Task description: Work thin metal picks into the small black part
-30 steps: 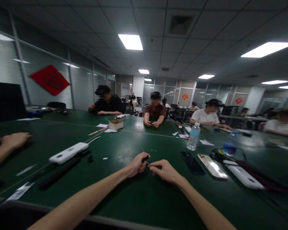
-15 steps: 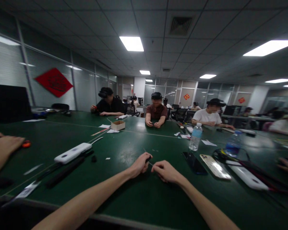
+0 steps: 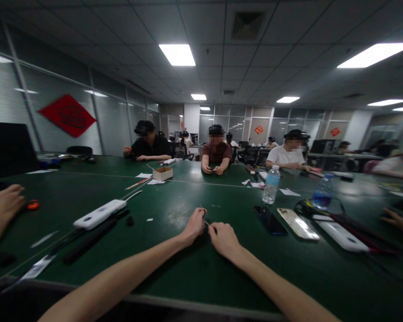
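My left hand rests low over the green table, its fingers closed around a small dark object, mostly hidden by the fingers. Between the two hands runs a thin, pale, rod-like piece; its kind is too small to make out. The fingers of my right hand are pinched together at the near end of that piece. Both forearms reach in from the front edge of the table.
Right of my hands lie a dark phone, a light phone, a water bottle and a white power strip. To the left are another white power strip and a co-worker's hand. A small box stands farther back.
The view has shifted slightly. My right hand's fingers have come closer to the left hand and now meet the thin piece. The dark object in my left hand shows less.
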The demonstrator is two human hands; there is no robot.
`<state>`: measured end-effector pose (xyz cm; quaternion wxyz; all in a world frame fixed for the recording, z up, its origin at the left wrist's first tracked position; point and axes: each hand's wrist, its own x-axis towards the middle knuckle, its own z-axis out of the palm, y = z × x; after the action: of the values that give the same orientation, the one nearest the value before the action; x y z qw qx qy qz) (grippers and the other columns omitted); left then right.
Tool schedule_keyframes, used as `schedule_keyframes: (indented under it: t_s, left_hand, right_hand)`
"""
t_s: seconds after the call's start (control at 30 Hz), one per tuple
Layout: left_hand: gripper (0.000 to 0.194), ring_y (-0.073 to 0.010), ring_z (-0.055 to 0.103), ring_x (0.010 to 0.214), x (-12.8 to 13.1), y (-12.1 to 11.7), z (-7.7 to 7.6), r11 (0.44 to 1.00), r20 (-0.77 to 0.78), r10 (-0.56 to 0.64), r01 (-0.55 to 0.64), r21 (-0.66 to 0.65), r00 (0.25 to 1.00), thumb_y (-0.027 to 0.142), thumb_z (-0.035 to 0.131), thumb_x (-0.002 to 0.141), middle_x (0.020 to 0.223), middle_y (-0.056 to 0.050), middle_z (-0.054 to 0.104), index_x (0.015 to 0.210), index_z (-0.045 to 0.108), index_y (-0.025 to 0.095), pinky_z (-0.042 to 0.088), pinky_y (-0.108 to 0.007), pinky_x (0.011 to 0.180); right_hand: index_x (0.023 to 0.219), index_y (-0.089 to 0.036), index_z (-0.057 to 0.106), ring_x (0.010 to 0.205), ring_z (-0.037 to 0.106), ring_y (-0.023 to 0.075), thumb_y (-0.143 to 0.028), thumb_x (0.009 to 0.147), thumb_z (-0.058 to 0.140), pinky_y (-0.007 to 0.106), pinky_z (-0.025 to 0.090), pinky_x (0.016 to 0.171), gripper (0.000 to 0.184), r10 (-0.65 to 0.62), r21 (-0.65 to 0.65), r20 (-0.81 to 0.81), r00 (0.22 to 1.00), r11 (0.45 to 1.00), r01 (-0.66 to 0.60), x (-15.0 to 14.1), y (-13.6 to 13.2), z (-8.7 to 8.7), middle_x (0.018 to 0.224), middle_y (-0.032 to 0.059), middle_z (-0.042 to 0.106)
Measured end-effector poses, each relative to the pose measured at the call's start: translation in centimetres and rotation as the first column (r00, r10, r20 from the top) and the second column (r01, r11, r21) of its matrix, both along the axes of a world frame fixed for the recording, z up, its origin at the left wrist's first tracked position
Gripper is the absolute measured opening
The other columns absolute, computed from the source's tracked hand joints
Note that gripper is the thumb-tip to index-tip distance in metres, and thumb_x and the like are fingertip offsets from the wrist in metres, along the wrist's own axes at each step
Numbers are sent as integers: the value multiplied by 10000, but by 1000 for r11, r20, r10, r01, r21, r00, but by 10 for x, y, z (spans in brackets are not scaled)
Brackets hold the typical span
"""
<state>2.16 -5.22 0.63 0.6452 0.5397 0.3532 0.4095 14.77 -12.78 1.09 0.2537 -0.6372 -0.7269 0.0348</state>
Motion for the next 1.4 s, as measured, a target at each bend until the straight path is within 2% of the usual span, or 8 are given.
schedule_keyframes:
  t_s: [0.2, 0.37, 0.43, 0.53, 0.63, 0.9, 1.17, 1.4]
  left_hand:
    - [293, -103, 340, 375, 2, -7, 6, 992, -12, 106, -105, 70, 994, 415, 429, 824, 491, 68, 380, 1041, 413, 220, 193, -214, 399]
    - [357, -89, 314, 349, 7, -4, -9, 991, -40, 55, -49, 128, 998, 473, 416, 824, 474, 88, 351, 1081, 383, 228, 189, -194, 380]
    - [364, -73, 268, 331, 7, 0, -14, 995, 2, 18, -19, 94, 1000, 500, 397, 825, 463, 104, 306, 1075, 380, 236, 172, -174, 372]
    - [346, -51, 197, 322, 4, 9, -15, 999, 127, -53, 53, 3, 990, 509, 405, 816, 462, 124, 229, 1036, 389, 243, 146, -148, 369]
    - [349, -46, 170, 326, -1, 14, -13, 990, 219, -114, 128, -50, 969, 519, 418, 805, 464, 125, 204, 1009, 407, 236, 146, -149, 361]
    - [346, -50, 190, 334, -5, 12, -12, 981, 249, -170, 187, -45, 953, 527, 434, 809, 468, 120, 209, 1004, 417, 241, 162, -152, 363]
    - [331, -48, 195, 330, -5, 11, -10, 980, 236, -181, 196, -40, 955, 525, 430, 815, 458, 119, 230, 990, 419, 245, 171, -146, 363]
    - [352, -43, 190, 340, -7, 11, -9, 976, 242, -200, 214, -32, 949, 515, 435, 819, 480, 112, 248, 1045, 437, 245, 165, -146, 366]
  right_hand:
    - [821, -199, 664, 725, 619, 183, -385, 923, 302, 248, 387, 637, 420, -42, -13, -14, 999, 999, 42, -1, 4, -1, 828, 93, 674]
    - [804, -178, 670, 708, 616, 167, -320, 919, 315, 230, 378, 617, 399, -110, -25, -86, 990, 994, 108, 12, 18, 2, 798, 91, 674]
    - [797, -182, 674, 704, 614, 163, -305, 918, 312, 228, 377, 621, 401, -112, -22, -102, 988, 994, 111, 19, 20, 5, 785, 76, 675]
    - [799, -190, 673, 716, 604, 153, -313, 919, 305, 221, 373, 638, 405, -33, 20, -132, 991, 999, 36, 29, 15, 12, 780, 43, 672]
    - [828, -198, 665, 738, 586, 138, -333, 914, 320, 212, 369, 666, 381, 144, 56, -133, 981, 989, -138, 36, 7, 21, 792, 12, 661]
    - [975, -200, 662, 646, 559, 119, -352, 910, 357, 208, 375, 618, 346, 383, -86, -124, 915, 915, -394, 40, -3, 34, 734, -2, 647]
    - [1063, -233, 649, 853, 601, 167, -360, 886, 407, 248, 414, 764, 325, 398, -24, -167, 902, 913, -407, 38, -5, 36, 1020, 8, 665]
    - [1067, -231, 649, 942, 598, 181, -347, 891, 402, 269, 409, 847, 325, 408, 1, -169, 897, 910, -414, 38, -4, 35, 1044, 13, 663]
